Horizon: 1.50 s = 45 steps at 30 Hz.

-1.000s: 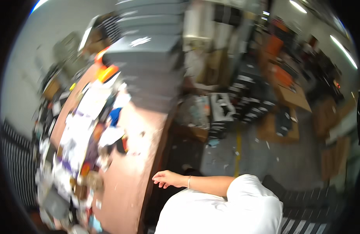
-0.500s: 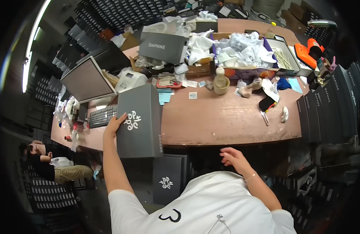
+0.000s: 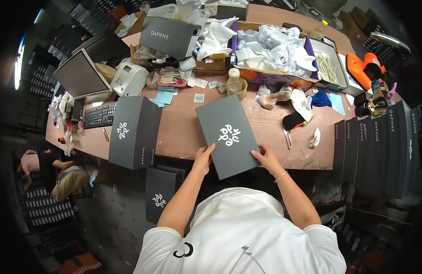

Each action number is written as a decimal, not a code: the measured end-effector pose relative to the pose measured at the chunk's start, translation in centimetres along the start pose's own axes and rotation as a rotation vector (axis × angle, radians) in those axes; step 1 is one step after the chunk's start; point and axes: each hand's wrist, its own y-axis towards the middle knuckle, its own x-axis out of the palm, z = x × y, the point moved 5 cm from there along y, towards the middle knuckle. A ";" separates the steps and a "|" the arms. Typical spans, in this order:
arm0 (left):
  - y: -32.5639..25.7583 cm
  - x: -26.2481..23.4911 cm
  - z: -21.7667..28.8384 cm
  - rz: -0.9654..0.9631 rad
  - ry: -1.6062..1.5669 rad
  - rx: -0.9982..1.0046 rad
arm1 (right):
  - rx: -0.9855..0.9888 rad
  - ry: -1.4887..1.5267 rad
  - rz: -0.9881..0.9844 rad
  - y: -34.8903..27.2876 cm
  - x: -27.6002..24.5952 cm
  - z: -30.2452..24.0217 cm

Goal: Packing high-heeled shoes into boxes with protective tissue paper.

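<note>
Over the front middle of the table, a dark grey shoebox [image 3: 231,141] with white looping marks on its lid is tilted between my two hands. My left hand [image 3: 204,157] grips its near left edge, thumb on the lid. On the near right corner, my right hand [image 3: 267,157] has its thumb on top and its fingers down the side. To the left, more grey shoeboxes [image 3: 128,132] are stacked at the table's front edge, untouched. The held box's underside is hidden.
Several shoeboxes [image 3: 375,146] stand in a row on the right. Behind lie a purple carton of crumpled paper [image 3: 238,68], a bottle [image 3: 234,81], a keyboard [image 3: 100,115], a monitor [image 3: 81,74] and an orange tape dispenser [image 3: 357,69]. A person [image 3: 55,171] is at far left.
My left hand has left the left stack and moved right. Both hands now hold a shoebox in the middle; my right hand was empty before. The view has shifted, so the table appears further left.
</note>
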 end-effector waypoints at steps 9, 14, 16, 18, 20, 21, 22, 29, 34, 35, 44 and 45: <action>-2.7 -4.0 10.8 -0.041 0.237 0.453 | -0.065 0.165 -0.036 -4.2 7.6 -12.3; -3.0 -6.7 17.3 0.051 0.884 0.530 | -0.644 -0.368 -0.287 -5.6 15.3 -12.9; 0.0 -12.0 16.7 0.097 0.853 0.530 | -0.340 -0.123 -0.102 -4.2 12.4 -12.8; 1.5 -16.3 16.1 0.118 0.901 0.407 | -0.333 -0.127 0.240 -3.1 8.4 -11.2; 0.3 -16.3 15.7 0.259 1.204 0.519 | -0.208 -0.147 0.288 -3.0 4.9 -10.0; -0.5 -15.2 15.9 0.248 1.171 0.655 | -0.142 -0.203 0.311 -3.2 3.8 -9.5; -1.3 -14.2 16.3 0.240 1.137 0.796 | -0.136 -0.258 0.332 -3.4 3.1 -9.2; 2.1 -2.4 18.5 -0.091 0.835 0.955 | -0.044 -0.178 0.291 2.3 1.7 -7.9; 10.3 4.4 21.2 -0.165 0.948 0.922 | -0.077 -0.253 0.230 7.0 -0.3 -12.0; 12.1 5.6 21.7 -0.161 0.989 0.937 | -0.084 -0.290 0.224 8.6 -1.4 -12.3; 24.0 10.6 18.1 -0.127 1.459 1.019 | -0.070 -0.189 0.105 18.8 -2.4 -12.2; 25.0 10.1 18.1 -0.118 1.426 0.955 | -0.064 -0.117 0.109 19.4 -2.2 -12.1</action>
